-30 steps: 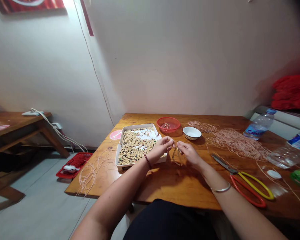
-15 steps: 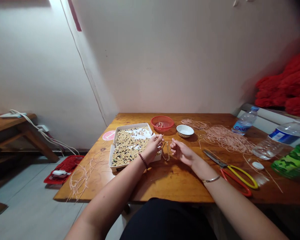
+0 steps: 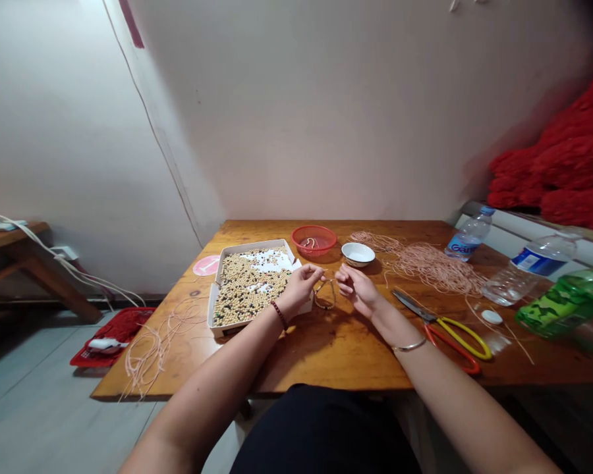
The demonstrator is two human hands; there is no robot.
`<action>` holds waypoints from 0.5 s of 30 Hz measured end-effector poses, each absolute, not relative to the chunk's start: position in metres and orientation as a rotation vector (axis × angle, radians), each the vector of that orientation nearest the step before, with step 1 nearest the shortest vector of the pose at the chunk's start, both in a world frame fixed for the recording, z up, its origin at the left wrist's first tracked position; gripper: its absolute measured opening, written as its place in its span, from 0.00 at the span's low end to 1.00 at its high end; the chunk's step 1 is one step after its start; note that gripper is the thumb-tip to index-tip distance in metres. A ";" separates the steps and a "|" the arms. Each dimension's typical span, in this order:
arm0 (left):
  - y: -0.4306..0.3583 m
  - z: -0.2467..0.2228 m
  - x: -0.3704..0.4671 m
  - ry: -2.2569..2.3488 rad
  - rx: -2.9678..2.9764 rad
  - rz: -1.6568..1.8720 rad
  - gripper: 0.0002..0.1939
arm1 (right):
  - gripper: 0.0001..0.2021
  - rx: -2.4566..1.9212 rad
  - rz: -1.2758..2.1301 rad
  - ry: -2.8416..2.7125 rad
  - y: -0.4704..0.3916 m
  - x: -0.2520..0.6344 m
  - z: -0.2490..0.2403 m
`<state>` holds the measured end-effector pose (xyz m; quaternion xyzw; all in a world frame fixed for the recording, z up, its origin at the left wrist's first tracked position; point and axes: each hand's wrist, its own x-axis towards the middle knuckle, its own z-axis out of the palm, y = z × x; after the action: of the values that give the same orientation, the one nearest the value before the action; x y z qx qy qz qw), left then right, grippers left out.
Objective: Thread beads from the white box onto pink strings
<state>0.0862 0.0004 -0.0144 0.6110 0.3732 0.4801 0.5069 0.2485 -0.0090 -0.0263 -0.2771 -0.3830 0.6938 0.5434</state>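
Note:
Above the table, a small loop of strung beads [image 3: 332, 303] hangs between my two hands. My left hand [image 3: 301, 287] pinches its cord near the right edge of the bead tray. Facing it, my right hand [image 3: 360, 289] has thumb and fingertips pressed together on the cord's other side; the thin cord itself is hard to make out there. The shallow white box [image 3: 216, 289] under my left wrist holds many loose tan beads [image 3: 242, 296] with dark ones mixed in.
Behind my hands stand a red plastic basket [image 3: 313, 230] and a white bowl [image 3: 358, 253]. Bundles of pink cord [image 3: 429, 266] lie right, others [image 3: 145, 355] left. Scissors [image 3: 432, 322], a white cap [image 3: 491, 316] and bottles [image 3: 467, 236] are at the right.
The view has swung slightly to the right. My hands have come a little closer together, and the bead loop between them has changed shape, now rounder.

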 end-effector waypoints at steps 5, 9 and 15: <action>-0.001 -0.008 0.084 0.893 1.535 1.147 0.21 | 0.19 -0.684 1.539 -1.050 -0.009 0.251 -0.025; -0.004 -0.003 0.084 0.816 1.532 1.155 0.19 | 0.20 -0.727 1.457 -1.053 -0.009 0.253 -0.023; -0.009 -0.001 0.087 0.804 1.413 1.105 0.20 | 0.20 -0.821 1.584 -1.028 -0.005 0.250 -0.030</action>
<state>0.0873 -0.0092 -0.0006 0.5982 0.3402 0.4677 0.5547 0.2503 -0.0052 -0.0298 -0.3417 -0.4279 0.6592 0.5154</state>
